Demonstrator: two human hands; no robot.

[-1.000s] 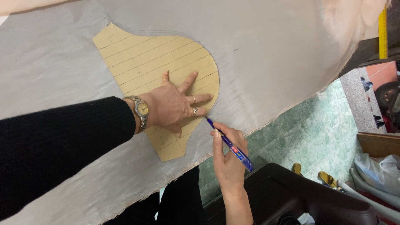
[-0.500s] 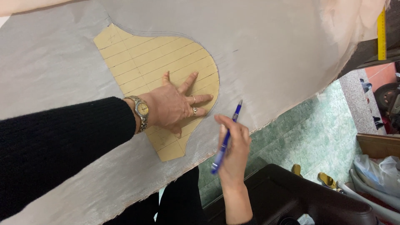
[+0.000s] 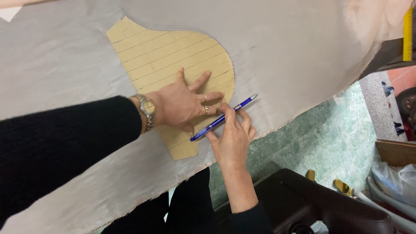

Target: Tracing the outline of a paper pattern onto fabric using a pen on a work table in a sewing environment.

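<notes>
Head view: the left hand (image 3: 184, 104) lies flat and spread wide on a tan lined template (image 3: 173, 69), palm down, fingers fanned toward the template's rounded right edge. It grips nothing; it simply presses on the card. There are rings on two fingers and a metal watch (image 3: 146, 112) at the wrist, above a black sleeve (image 3: 65, 147) that comes in from the left.

The template rests on a sheet of pale grey cloth (image 3: 281, 47) that covers most of the frame. Its wide, rounded part is toward the cloth's upper middle and its narrow end points at the cloth's lower edge. A faint traced line follows the template's upper curve on the cloth.

The right hand (image 3: 234, 138) comes up from the lower edge of the cloth and is closed around a blue pen (image 3: 223, 118). The pen lies slanted, one end low and left over the template's narrow part, the other high and right over the bare cloth. It sits just beside the left hand's fingertips; whether its tip touches the card I cannot tell.

Beyond the cloth's lower right edge are a green speckled floor (image 3: 329, 143), a black seat (image 3: 303, 203) and a clear plastic bag (image 3: 396, 177).
</notes>
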